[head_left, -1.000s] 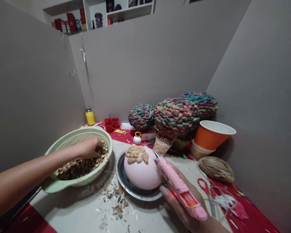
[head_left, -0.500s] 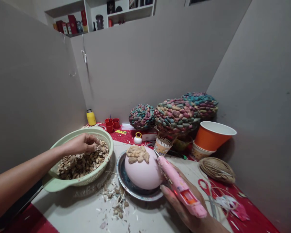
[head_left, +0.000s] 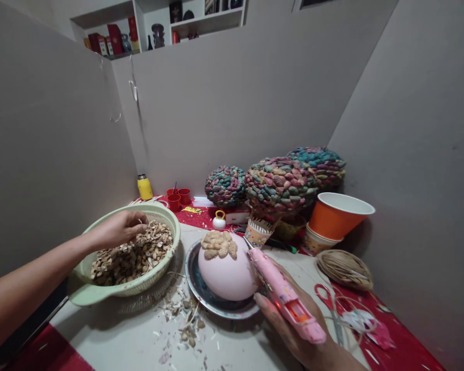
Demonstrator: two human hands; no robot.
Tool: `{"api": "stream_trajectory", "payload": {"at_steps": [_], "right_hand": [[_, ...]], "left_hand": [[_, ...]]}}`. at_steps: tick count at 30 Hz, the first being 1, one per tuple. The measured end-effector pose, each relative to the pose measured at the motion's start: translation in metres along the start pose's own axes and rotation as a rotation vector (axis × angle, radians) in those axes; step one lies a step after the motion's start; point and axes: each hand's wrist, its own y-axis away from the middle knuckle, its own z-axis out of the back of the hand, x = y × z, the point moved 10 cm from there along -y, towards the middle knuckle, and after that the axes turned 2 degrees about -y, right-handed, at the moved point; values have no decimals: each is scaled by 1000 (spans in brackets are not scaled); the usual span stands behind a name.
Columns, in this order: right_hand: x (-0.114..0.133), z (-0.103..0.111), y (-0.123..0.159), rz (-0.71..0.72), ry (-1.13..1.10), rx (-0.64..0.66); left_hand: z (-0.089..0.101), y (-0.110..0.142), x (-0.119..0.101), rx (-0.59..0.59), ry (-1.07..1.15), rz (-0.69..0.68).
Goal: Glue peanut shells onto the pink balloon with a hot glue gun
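The green colander (head_left: 154,281) held shells (head_left: 141,260), partly hidden beneath the left hand (head_left: 127,226); its fingers were curled — any pinched piece was indiscernible. The dish (head_left: 194,282) carried the pink ball (head_left: 226,275), peanuts (head_left: 219,244) on top. The right hand (head_left: 290,335), partly obscured, gripped the glue gun (head_left: 276,282).

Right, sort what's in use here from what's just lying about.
Likely in use:
pink glue gun, in the right hand
pale pink ball, partly covered with shells
round dish under it
green basket, left hand over its shells

Seemingly lying about:
yellow bottle
red cups
scissors
coiled cord
orange tub
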Motion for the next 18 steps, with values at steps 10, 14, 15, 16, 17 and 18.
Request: {"api": "stream_trajectory", "payload": {"at_steps": [10,14,15,16,17,18], "right_hand": [[7,3,-3,55,45,-10],[8,4,-2,60,49,-17],[7,4,-2,55,44,-19],[7,4,-2,49,38,-21],[6,4,-2,43,31,-23],[5,4,-2,40,24,-22]], "left_hand": [[1,0,-6,-106,-166,1],[2,-3,-10,-72,-15,-59],[3,-4,-10,-69,31,-60],[5,-4,-9,-68,68,-50],[7,-3,-7,-71,96,-31],[9,-3,-3,-81,123,-5]]}}
